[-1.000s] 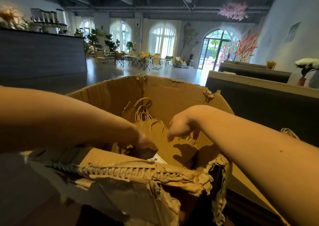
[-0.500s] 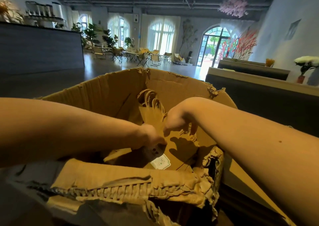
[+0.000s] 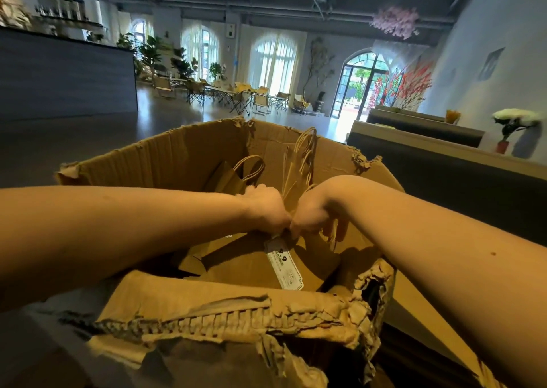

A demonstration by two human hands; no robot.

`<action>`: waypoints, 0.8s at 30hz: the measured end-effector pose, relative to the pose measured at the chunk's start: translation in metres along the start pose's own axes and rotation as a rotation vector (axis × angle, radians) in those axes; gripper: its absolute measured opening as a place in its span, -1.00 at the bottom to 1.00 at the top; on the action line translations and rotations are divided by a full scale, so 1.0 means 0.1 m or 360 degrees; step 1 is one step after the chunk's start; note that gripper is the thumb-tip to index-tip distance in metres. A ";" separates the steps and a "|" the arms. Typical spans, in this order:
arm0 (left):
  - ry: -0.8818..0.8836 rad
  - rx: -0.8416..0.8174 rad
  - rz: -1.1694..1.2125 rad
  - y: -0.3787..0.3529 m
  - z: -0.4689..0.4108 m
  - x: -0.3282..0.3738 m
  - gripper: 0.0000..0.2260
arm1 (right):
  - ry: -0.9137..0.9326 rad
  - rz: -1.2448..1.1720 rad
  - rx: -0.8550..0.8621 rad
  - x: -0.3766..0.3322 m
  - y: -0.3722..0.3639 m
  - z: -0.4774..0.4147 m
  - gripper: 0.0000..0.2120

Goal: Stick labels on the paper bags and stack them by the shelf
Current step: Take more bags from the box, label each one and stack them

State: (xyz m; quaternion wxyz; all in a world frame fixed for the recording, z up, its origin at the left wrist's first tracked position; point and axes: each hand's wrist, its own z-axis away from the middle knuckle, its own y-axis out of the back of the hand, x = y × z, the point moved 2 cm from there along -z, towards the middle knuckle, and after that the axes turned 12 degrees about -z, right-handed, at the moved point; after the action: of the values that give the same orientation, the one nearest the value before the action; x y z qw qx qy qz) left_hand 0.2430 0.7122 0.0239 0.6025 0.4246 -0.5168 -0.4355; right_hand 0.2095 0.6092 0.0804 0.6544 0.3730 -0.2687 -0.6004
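A torn cardboard box (image 3: 183, 156) stands open in front of me with several brown paper bags inside. My left hand (image 3: 265, 210) and my right hand (image 3: 310, 214) meet knuckle to knuckle above the box, both with fingers curled. Between them they pinch the top of a white label (image 3: 284, 264) that hangs down over a flat paper bag (image 3: 245, 269). Another bag with twisted handles (image 3: 233, 177) leans against the far wall. More bags (image 3: 299, 162) stand upright behind my hands. My fingertips are hidden.
The box's near flap (image 3: 225, 310) is crushed and ragged. A dark counter (image 3: 65, 79) runs along the left. A long bench or counter (image 3: 438, 162) with a flower vase (image 3: 503, 133) sits to the right. Folding chairs and tables (image 3: 231, 94) stand far back.
Both hands have risen out of the box and come together. The white label has lifted off the bag and now hangs from my fingers. The view has tilted up slightly.
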 end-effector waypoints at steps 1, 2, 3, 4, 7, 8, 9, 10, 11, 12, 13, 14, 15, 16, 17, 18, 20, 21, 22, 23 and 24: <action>-0.0041 -0.0039 0.0056 -0.02 -0.04 0.02 -0.68 | -0.0015 -0.0014 -0.0005 0.01 0.01 -0.01 -0.57; -0.0106 -0.0136 0.0101 -0.04 -0.02 0.06 -0.70 | 0.0010 -0.0027 -0.0030 0.03 0.01 -0.02 -0.58; -0.0164 -0.0301 0.0122 -0.08 0.01 0.09 -0.76 | 0.0004 -0.0044 -0.0054 0.03 -0.02 0.00 -0.57; -0.0185 -0.0462 0.0118 -0.11 0.03 0.10 -0.84 | -0.0004 -0.0055 -0.0054 0.03 -0.03 0.01 -0.56; -0.0275 -0.0580 0.0066 -0.20 0.04 0.06 -0.77 | -0.0002 -0.0142 0.0045 0.05 -0.06 -0.07 -0.55; -0.0258 -0.0566 0.0109 -0.18 0.06 0.06 -0.77 | 0.0016 -0.0160 0.0083 0.05 -0.06 -0.10 -0.55; -0.0230 -0.0539 0.0152 -0.18 0.04 0.05 -0.78 | 0.0014 -0.0182 0.0104 0.05 -0.04 -0.13 -0.56; -0.0216 -0.0508 0.0190 -0.14 0.02 0.05 -0.79 | 0.0014 -0.0179 0.0109 0.04 -0.01 -0.16 -0.57; -0.0194 -0.0472 0.0227 -0.09 0.02 0.05 -0.78 | 0.0030 -0.0157 0.0112 0.05 0.02 -0.17 -0.57; -0.0180 -0.0431 0.0258 -0.03 0.01 0.05 -0.78 | 0.0045 -0.0155 0.0126 0.05 0.06 -0.17 -0.58; -0.0166 -0.0367 0.0280 0.03 0.02 0.03 -0.79 | 0.0048 -0.0148 0.0120 0.07 0.07 -0.15 -0.60; -0.0150 -0.0309 0.0300 0.11 0.03 0.03 -0.80 | 0.0069 -0.0170 0.0134 0.09 0.10 -0.15 -0.61; -0.0127 -0.0263 0.0333 0.19 0.05 0.01 -0.80 | 0.0118 -0.0228 0.0174 0.10 0.11 -0.14 -0.63; -0.0102 -0.0210 0.0363 0.27 0.08 -0.01 -0.81 | 0.0152 -0.0273 0.0200 0.11 0.13 -0.12 -0.65; -0.0090 -0.0165 0.0390 0.36 0.10 -0.03 -0.82 | 0.0168 -0.0318 0.0208 0.11 0.12 -0.12 -0.66; -0.0086 -0.0118 0.0422 0.45 0.12 -0.03 -0.82 | 0.0156 -0.0376 0.0196 0.12 0.11 -0.08 -0.66; -0.0082 0.0015 0.0479 0.64 0.16 -0.03 -0.77 | 0.0191 -0.0613 0.0268 0.17 0.14 -0.02 -0.64; -0.0085 0.0089 0.0510 0.74 0.17 -0.03 -0.76 | 0.0229 -0.0772 0.0358 0.20 0.17 0.02 -0.61; -0.0085 0.0156 0.0545 0.85 0.20 -0.03 -0.75 | 0.0248 -0.0919 0.0451 0.23 0.21 0.06 -0.56; -0.0089 0.0210 0.0589 0.96 0.23 -0.02 -0.74 | 0.0246 -0.1108 0.0517 0.25 0.22 0.07 -0.48; -0.0096 0.0263 0.0633 1.06 0.26 0.00 -0.72 | 0.0243 -0.1333 0.0542 0.27 0.24 0.05 -0.35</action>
State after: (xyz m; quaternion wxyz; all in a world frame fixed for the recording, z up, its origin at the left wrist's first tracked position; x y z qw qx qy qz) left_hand 0.2265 0.7383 0.1283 0.6240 0.3490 -0.6420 -0.2768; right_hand 0.2233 0.5823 0.1001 0.3025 0.5949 -0.1405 -0.7314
